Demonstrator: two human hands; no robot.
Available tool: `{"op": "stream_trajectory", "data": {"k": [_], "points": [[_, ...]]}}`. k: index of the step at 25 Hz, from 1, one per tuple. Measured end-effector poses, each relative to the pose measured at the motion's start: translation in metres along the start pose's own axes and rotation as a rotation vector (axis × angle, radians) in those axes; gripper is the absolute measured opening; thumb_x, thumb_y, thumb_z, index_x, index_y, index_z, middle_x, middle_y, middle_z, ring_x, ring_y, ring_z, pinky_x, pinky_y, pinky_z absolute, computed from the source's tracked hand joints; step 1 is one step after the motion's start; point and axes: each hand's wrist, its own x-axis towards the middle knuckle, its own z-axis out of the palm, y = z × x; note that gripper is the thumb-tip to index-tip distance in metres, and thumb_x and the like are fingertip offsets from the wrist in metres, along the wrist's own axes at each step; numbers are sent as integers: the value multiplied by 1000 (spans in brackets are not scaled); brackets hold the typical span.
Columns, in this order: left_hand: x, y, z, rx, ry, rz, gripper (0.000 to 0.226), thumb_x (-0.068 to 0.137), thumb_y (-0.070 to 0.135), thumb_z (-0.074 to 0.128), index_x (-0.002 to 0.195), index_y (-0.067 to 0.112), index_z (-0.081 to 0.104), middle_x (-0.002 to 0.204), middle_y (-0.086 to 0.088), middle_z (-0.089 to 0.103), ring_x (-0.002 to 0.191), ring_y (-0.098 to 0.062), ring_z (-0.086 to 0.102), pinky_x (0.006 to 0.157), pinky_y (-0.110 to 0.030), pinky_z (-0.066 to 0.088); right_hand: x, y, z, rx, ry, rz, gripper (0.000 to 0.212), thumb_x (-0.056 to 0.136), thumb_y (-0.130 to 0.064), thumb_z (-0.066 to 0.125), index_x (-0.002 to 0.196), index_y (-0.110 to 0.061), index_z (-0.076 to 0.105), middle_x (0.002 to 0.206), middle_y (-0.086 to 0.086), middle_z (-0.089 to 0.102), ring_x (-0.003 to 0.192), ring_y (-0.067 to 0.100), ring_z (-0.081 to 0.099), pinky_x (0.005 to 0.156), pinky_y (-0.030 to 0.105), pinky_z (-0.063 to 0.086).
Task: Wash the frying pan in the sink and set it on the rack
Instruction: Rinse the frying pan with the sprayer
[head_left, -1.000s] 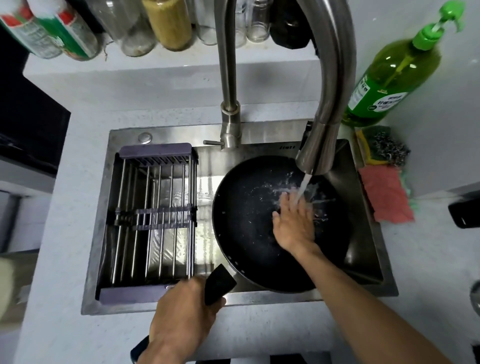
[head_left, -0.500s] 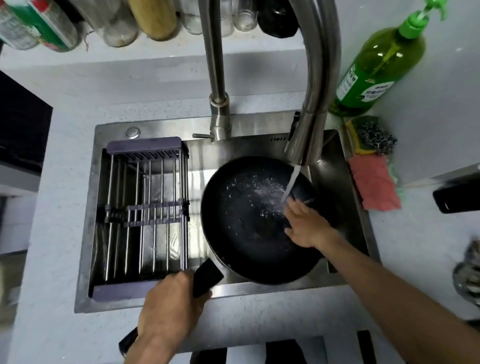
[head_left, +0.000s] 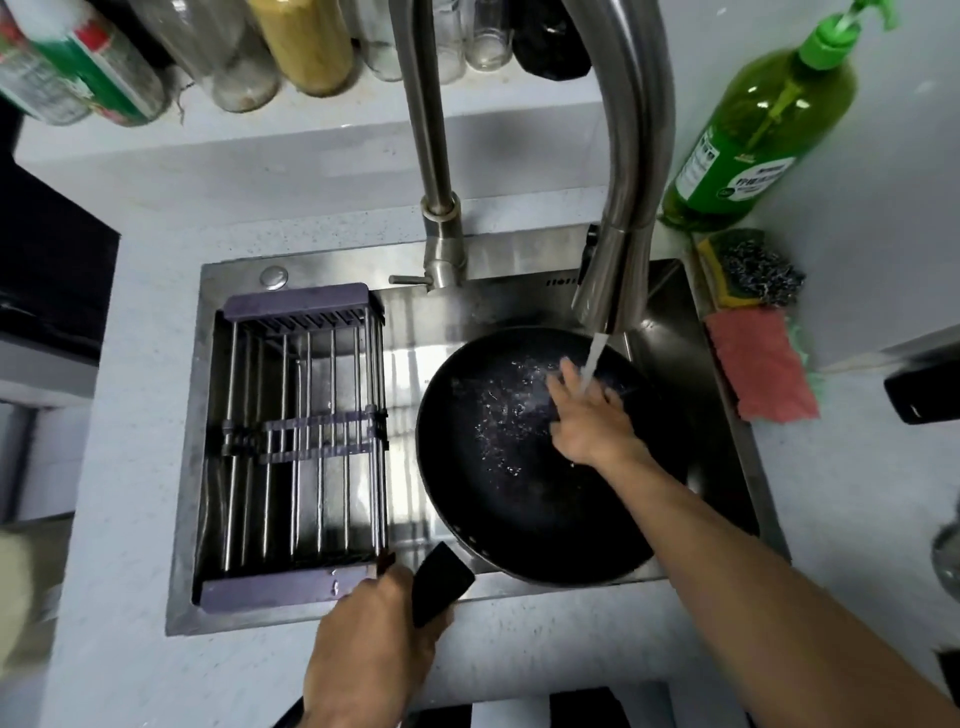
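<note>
A black frying pan lies tilted in the right half of the steel sink. Its black handle sticks out over the sink's front edge, and my left hand grips it. My right hand lies flat inside the pan with fingers spread, touching its wet inner surface. Water runs from the faucet onto those fingers and splashes across the pan. A purple-framed wire rack spans the sink's left half and holds nothing.
A green dish soap bottle stands at the back right. A steel scourer on a yellow sponge and a pink cloth lie on the counter right of the sink. Jars and bottles line the ledge behind the faucet.
My right hand has rubbed around inside the pan, from the right side up toward the far part under the water stream. My left hand has kept its grip on the handle.
</note>
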Motion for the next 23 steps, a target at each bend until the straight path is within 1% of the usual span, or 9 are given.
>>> {"op": "stream_trajectory", "data": {"k": [2, 4, 6, 8, 12, 15, 18, 21, 23], "points": [[1, 2, 2, -24, -3, 7, 42, 73, 66, 64, 91, 28, 61, 89, 1, 71, 87, -19, 68, 68, -30, 51, 0, -54, -3, 151, -13, -110, 78, 102, -36, 45, 159, -22, -6, 165, 1, -23, 153, 32, -8, 124, 48, 6], [10, -1, 0, -38, -15, 22, 42, 72, 66, 66, 82, 25, 62, 80, 1, 70, 80, -20, 68, 60, -31, 48, -19, -83, 21, 177, -177, -302, 74, 102, -36, 43, 160, -25, -3, 165, -5, -19, 154, 26, -5, 123, 41, 3], [16, -6, -5, -59, -17, 25, 39, 72, 62, 69, 77, 25, 61, 74, 1, 69, 74, -21, 68, 54, -29, 42, -45, -57, 34, 148, -383, -395, 65, 103, -33, 40, 159, -30, 8, 166, -11, -11, 153, 15, -5, 120, 31, 0], [18, -6, -6, -55, 1, 29, 36, 74, 59, 70, 78, 24, 62, 74, -1, 70, 74, -22, 68, 53, -29, 40, -59, -12, 25, 45, -471, -308, 57, 102, -31, 38, 157, -34, 23, 166, -13, 1, 154, 15, 3, 122, 32, 3], [15, -2, -1, -19, 43, 17, 41, 77, 64, 65, 85, 24, 63, 81, -2, 71, 80, -24, 69, 59, -31, 47, -67, 27, 3, -350, -276, -94, 52, 97, -29, 39, 148, -19, 44, 161, 2, 30, 145, 26, 33, 116, 36, 29], [17, -2, -1, -18, 48, 4, 42, 78, 64, 64, 87, 23, 63, 82, -2, 71, 81, -25, 68, 59, -30, 46, -75, 21, 10, -239, -332, -194, 51, 102, -38, 33, 151, -24, 40, 163, -5, 25, 148, 23, 26, 118, 34, 19], [14, 1, -4, 31, 79, 10, 38, 80, 61, 63, 90, 24, 64, 82, 0, 71, 78, -23, 69, 56, -29, 41, -83, 18, 21, -303, -264, -262, 52, 104, -34, 30, 150, -13, 40, 162, 6, 29, 146, 24, 27, 115, 32, 21], [13, 4, -4, 125, 93, 10, 33, 83, 55, 63, 93, 24, 63, 83, -1, 71, 78, -24, 69, 57, -30, 40, -82, 16, 17, -135, -325, -270, 48, 105, -30, 29, 148, -15, 44, 162, 0, 29, 148, 18, 26, 117, 28, 19], [16, 2, -4, 138, 86, 11, 32, 83, 53, 63, 93, 23, 63, 85, -1, 71, 79, -24, 68, 58, -31, 42, -83, 18, 11, -87, -273, -209, 37, 102, -33, 36, 121, -19, 65, 146, 5, 52, 133, 21, 47, 107, 31, 35]]}}
